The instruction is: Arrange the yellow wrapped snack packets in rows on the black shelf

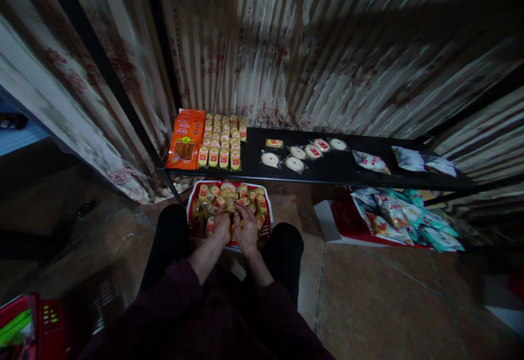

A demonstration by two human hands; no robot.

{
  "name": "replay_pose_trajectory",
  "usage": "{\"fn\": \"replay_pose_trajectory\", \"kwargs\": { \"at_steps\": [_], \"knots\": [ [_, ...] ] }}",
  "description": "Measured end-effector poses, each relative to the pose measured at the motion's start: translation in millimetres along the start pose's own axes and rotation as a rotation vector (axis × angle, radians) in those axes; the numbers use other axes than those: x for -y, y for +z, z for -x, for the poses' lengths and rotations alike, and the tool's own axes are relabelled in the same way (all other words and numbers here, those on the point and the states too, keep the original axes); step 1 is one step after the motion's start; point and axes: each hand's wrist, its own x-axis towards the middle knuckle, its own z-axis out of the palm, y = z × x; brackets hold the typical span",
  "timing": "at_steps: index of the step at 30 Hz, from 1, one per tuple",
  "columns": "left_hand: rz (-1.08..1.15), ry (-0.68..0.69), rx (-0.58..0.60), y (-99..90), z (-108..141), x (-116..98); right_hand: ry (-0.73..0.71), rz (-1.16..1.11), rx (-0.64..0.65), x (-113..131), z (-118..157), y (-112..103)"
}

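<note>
Between my knees stands a white-rimmed red basket filled with wrapped snack cakes, each in clear film with a red and yellow label. Both of my hands are low over it, close together. My left hand has its fingers closed around the near side of a wrapped snack cake at the middle of the pile. From the other side, my right hand grips the same cake with bent fingers. My fingertips are partly hidden among the packets.
On the black shelf ahead are rows of wrapped cakes, an orange snack bag, round packets and white bags. Below right, a box holds bags. A red basket sits lower left.
</note>
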Motion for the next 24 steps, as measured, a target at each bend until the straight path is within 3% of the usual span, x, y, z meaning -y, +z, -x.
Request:
{"fn": "replay_pose_trajectory", "kwargs": {
  "at_steps": [4,9,15,24],
  "knots": [
    [-0.033,0.042,-0.04,0.7,3,1,0.063,0.007,-0.02,-4,1,3],
    [-0.038,0.048,0.035,1.5,7,2,0.186,-0.056,-0.027,-12,0,5],
    [-0.123,0.23,0.048,2.5,7,7,0.398,-0.228,-0.014,-21,-1,9],
    [-0.254,0.375,0.077,-4.1,-3,18,0.478,-0.493,0.022,-29,-1,11]
  ]
}}
